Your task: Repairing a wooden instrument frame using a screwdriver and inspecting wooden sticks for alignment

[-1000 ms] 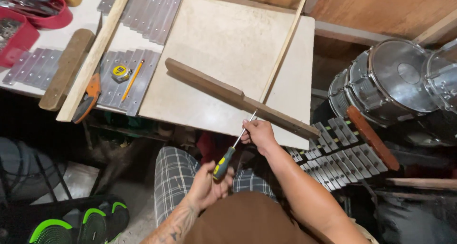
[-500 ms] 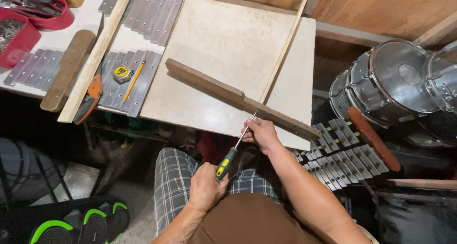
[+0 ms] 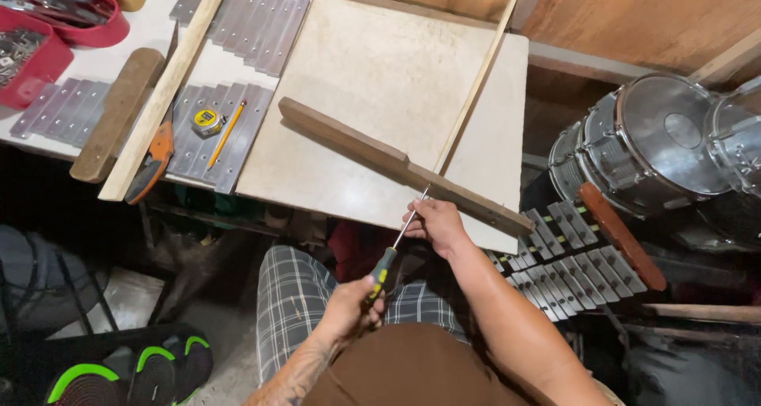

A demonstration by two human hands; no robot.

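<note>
My left hand point(image 3: 349, 307) grips the yellow-and-black handle of a screwdriver point(image 3: 390, 251), close to my lap. Its thin metal shaft runs up and right, and the tip meets the near edge of a long dark wooden bar point(image 3: 396, 162) that lies slantwise across a pale board point(image 3: 372, 73). My right hand point(image 3: 434, 222) pinches the shaft just below the tip and rests against the bar's underside. The bar's right end juts past the board's front corner.
A thin light wood strip point(image 3: 476, 85) leans across the board. To the left lie metal bars point(image 3: 238, 137), a tape measure point(image 3: 205, 121), a pencil point(image 3: 227, 133), orange-handled pliers point(image 3: 153, 162), a light plank point(image 3: 162, 89) and red trays point(image 3: 32, 53). Drums point(image 3: 658, 141) and a glockenspiel point(image 3: 567, 251) stand at right.
My left hand and the screwdriver handle have dropped slightly nearer my lap. My right hand stays at the bar's edge; the bar has not moved.
</note>
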